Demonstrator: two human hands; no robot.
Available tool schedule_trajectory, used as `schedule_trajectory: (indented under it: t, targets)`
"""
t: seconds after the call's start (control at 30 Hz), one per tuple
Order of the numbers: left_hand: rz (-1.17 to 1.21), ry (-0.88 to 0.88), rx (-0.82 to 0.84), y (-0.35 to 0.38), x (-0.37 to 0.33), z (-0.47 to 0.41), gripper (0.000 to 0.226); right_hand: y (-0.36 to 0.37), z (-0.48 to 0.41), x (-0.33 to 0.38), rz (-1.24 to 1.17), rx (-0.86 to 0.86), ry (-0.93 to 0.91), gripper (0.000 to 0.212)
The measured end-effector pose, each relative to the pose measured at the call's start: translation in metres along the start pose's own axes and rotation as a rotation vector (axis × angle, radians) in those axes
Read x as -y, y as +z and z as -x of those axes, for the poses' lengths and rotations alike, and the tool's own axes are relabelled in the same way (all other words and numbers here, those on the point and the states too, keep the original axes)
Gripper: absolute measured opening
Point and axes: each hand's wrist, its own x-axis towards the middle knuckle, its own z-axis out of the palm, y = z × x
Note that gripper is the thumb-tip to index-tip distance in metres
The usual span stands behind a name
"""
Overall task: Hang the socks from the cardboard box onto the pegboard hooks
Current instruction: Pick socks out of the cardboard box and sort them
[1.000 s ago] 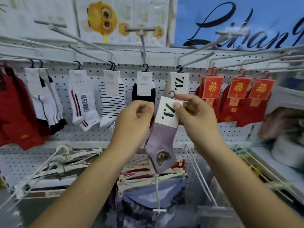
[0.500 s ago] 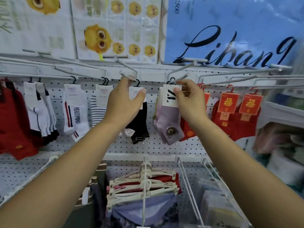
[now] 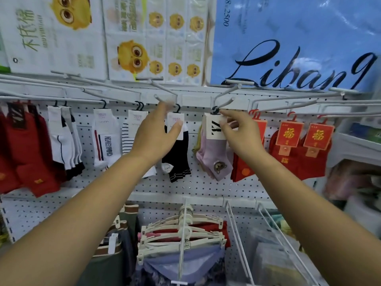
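Note:
A pale purple sock [image 3: 216, 159] with a bear patch and a white card label hangs by its small black hanger on a grey pegboard hook [image 3: 224, 102], in front of other socks on that hook. My right hand [image 3: 237, 131] pinches the label's top right edge just under the hook. My left hand [image 3: 158, 133] is raised with relaxed fingers in front of the black sock [image 3: 177, 162] on the neighbouring hook [image 3: 165, 93], holding nothing. The cardboard box is out of view.
White, striped and red socks [image 3: 107, 141] hang along the pegboard [image 3: 206, 188] to the left. Red socks with gold-lettered cards [image 3: 288, 145] hang to the right. Below are long empty wire hooks [image 3: 237, 240] and clothes on white hangers [image 3: 181, 238]. Posters hang above.
Both hands rose from chest height to the hook row. The purple sock went from held in the air to hanging on the hook. My left hand let go of it.

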Motion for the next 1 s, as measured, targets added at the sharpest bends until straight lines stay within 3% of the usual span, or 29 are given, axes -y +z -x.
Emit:
schedule_trajectory:
  t: [0.27, 0.53, 0.77, 0.9, 1.0]
  targets:
    - [-0.019, -0.088, 0.074, -0.007, -0.013, 0.033, 0.055, -0.019, 0.049, 0.005, 0.050, 0.035, 0.106, 0.041]
    - [-0.002, 0.039, 0.245, -0.030, -0.034, 0.129, 0.048, -0.048, 0.173, 0.033, 0.168, 0.186, 0.144, 0.043]
    - [0.009, 0.058, 0.531, -0.060, -0.034, 0.272, 0.051, -0.075, 0.339, 0.065, 0.354, 0.306, 0.215, 0.046]
    - [0.032, -0.022, 0.737, -0.067, -0.035, 0.366, 0.057, -0.094, 0.449, 0.084, 0.374, 0.346, 0.411, 0.055]
    - [0.085, -0.086, 0.870, -0.070, -0.038, 0.438, 0.057, -0.111, 0.532, 0.097, 0.382, 0.394, 0.554, 0.049]
